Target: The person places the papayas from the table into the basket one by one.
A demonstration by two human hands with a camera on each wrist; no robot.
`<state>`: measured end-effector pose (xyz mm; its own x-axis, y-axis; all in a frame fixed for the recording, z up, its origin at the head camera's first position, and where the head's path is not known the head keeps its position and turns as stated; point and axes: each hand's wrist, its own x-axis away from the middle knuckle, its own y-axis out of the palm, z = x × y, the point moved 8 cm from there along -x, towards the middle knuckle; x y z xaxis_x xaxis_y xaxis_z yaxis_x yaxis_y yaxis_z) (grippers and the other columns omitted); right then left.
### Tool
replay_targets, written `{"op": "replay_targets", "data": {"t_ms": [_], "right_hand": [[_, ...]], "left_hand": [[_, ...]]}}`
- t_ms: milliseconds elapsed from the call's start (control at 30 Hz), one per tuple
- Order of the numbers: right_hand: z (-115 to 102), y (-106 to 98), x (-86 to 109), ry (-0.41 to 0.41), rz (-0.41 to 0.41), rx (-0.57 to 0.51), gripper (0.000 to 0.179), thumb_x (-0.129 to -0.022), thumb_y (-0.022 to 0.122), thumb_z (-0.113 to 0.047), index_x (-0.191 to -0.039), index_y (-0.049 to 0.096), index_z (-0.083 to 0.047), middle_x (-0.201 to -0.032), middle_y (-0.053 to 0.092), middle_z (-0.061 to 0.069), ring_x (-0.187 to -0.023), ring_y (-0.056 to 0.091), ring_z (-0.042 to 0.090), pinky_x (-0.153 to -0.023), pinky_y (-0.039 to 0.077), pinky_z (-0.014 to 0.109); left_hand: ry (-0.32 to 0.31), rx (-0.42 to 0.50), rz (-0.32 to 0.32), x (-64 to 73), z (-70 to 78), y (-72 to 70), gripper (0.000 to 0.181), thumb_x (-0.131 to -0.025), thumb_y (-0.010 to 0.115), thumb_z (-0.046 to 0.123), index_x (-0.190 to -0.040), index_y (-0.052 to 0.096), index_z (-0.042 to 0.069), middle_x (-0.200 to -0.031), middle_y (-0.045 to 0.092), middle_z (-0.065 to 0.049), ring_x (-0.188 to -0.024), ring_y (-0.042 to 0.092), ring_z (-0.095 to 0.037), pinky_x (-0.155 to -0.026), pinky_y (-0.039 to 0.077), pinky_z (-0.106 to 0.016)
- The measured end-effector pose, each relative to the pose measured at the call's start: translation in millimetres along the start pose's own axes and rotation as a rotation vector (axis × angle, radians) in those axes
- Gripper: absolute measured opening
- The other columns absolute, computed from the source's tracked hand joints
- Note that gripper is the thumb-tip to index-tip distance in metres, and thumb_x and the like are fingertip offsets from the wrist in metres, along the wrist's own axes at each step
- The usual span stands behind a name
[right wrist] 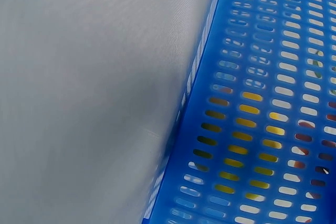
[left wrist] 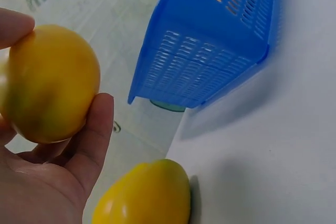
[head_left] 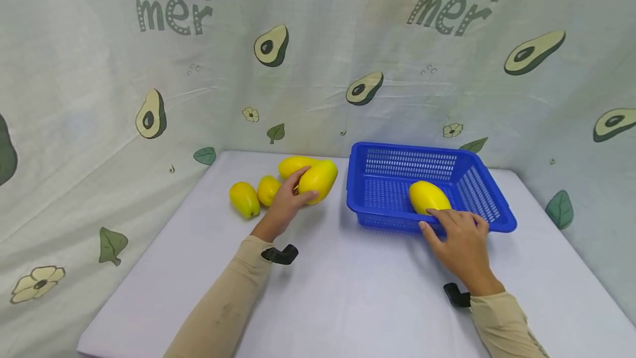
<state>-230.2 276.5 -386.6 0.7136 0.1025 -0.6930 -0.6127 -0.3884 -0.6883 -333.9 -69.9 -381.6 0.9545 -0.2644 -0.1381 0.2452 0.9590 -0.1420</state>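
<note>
My left hand (head_left: pixel 285 203) grips a yellow mango (head_left: pixel 318 181), raised above the table, between thumb and fingers. The left wrist view shows this mango (left wrist: pixel 55 82) close up with a greenish patch. Behind it on the table are another long mango (head_left: pixel 295 166) and two smaller ones, a near mango (head_left: pixel 244 199) and a middle one (head_left: pixel 268 190). My right hand (head_left: pixel 462 245) holds the front rim of the blue basket (head_left: pixel 498 203), fingers over the edge and thumb outside. One mango (head_left: pixel 428 196) lies in the basket, close to those fingers; it shows through the slots in the right wrist view.
A white-covered table (head_left: pixel 343 297) holds everything. Behind and beside it hangs a pale cloth (head_left: pixel 318 87) printed with avocados, leaves and lettering. The basket stands at the table's back right, its slotted walls rising around the mango inside.
</note>
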Motion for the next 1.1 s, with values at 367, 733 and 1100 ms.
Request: {"op": "replay_targets", "data": {"t_ms": [367, 733, 1100], "right_hand": [[-1, 0, 6.6, 0.021, -0.018, 0.004, 0.039, -0.086, 0.073, -0.030, -0.115, 0.070, -0.004, -0.110, 0.069, 0.019, -0.105, 0.054, 0.042, -0.093, 0.027, 0.062], [-2, 2, 5.6, 0.009, -0.016, -0.001, 0.038, -0.087, 0.073, -0.030, -0.115, 0.070, -0.005, -0.110, 0.068, 0.020, -0.105, 0.054, 0.043, -0.092, 0.026, 0.064], [1, 2, -1.2, 0.015, -0.029, 0.007, 0.039, -0.087, 0.073, -0.031, -0.116, 0.069, -0.005, -0.110, 0.069, 0.019, -0.107, 0.053, 0.042, -0.092, 0.026, 0.063]], "left_hand": [[-0.012, -0.086, -0.018, -13.6, 14.2, 7.4, 0.070, -0.089, 0.074, 0.027, -0.151, 0.042, 0.024, -0.146, 0.045, -0.002, -0.121, 0.051, -0.028, -0.104, 0.045, -0.042], [0.009, -0.133, -0.059, -26.0, 31.2, 18.1, 0.074, -0.089, 0.074, 0.033, -0.153, 0.039, 0.023, -0.142, 0.048, -0.001, -0.120, 0.052, -0.026, -0.102, 0.046, -0.042], [0.022, -0.111, -0.084, -37.9, 40.9, 29.2, 0.074, -0.089, 0.074, 0.034, -0.154, 0.038, 0.025, -0.140, 0.049, -0.002, -0.117, 0.053, -0.026, -0.098, 0.048, -0.040]]}}
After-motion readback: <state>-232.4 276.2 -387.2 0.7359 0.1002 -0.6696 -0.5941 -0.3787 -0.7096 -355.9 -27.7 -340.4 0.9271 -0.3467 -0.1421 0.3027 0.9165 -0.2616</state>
